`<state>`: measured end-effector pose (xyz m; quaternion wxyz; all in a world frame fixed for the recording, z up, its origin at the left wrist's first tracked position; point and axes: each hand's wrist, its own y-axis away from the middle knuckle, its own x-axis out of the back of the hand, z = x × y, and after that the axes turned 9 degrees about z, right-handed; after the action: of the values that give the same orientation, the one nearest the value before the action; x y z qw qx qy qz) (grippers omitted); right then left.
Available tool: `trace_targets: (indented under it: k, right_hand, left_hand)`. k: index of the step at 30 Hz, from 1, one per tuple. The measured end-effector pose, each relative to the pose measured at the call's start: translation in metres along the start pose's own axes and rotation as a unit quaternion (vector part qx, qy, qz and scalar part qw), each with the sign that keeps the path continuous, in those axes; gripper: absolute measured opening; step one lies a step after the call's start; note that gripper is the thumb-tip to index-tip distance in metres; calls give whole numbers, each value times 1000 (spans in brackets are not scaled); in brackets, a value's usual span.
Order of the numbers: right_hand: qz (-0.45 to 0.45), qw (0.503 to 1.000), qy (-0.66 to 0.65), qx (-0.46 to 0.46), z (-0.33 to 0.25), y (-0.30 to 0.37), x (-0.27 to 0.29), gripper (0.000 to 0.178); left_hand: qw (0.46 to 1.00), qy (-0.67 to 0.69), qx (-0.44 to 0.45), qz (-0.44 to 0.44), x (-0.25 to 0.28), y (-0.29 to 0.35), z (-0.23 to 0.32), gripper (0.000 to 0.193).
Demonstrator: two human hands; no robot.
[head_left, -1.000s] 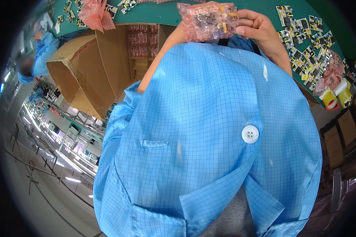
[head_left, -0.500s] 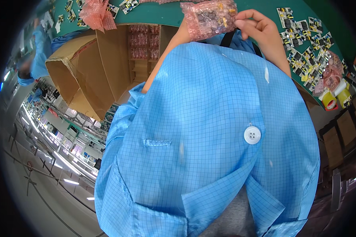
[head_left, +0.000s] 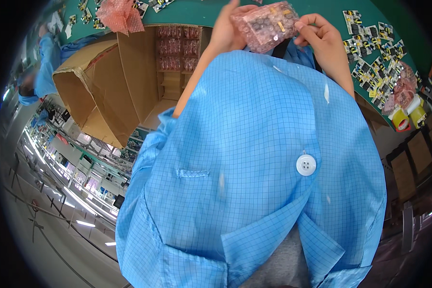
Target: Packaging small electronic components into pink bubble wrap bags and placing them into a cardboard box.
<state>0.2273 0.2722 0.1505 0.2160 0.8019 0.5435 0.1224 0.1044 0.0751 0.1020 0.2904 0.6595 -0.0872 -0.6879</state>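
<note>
Both grips pinching pink bubble-wrap pack (head_left: 266,25) of parts: my left hand (head_left: 225,31) at 9, right hand (head_left: 321,36) at 3, above green tabletop (head_left: 201,14).

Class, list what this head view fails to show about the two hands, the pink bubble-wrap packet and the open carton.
- Pink bubble-wrap packet: contents blurred by the wrap; too small to identify.
- Left hand: fingertips cut off by the top edge.
- Right hand: palm turned away.
- Open carton: lower right part hidden behind the blue coat.
</note>
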Motion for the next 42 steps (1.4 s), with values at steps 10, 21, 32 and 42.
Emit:
trace_targets:
  k: [10,21,32,42]
  right_hand:
    - [71,997,3,3,0,-3,-46,13]
    - [-18,1000,2,0,-10,-14,-28,10]
    - [63,985,115,113,-6,-35,-35,63]
    - [174,943,211,191,1,-48,-33,40]
  left_hand:
    - [954,-181,-143,193,-19,23,12,30]
    - [972,-209,6,108,-11,0,43,33]
    - [991,-106,36,79,3,-61,33,33]
    - [987,-91,76,109,10,-84,32,28]
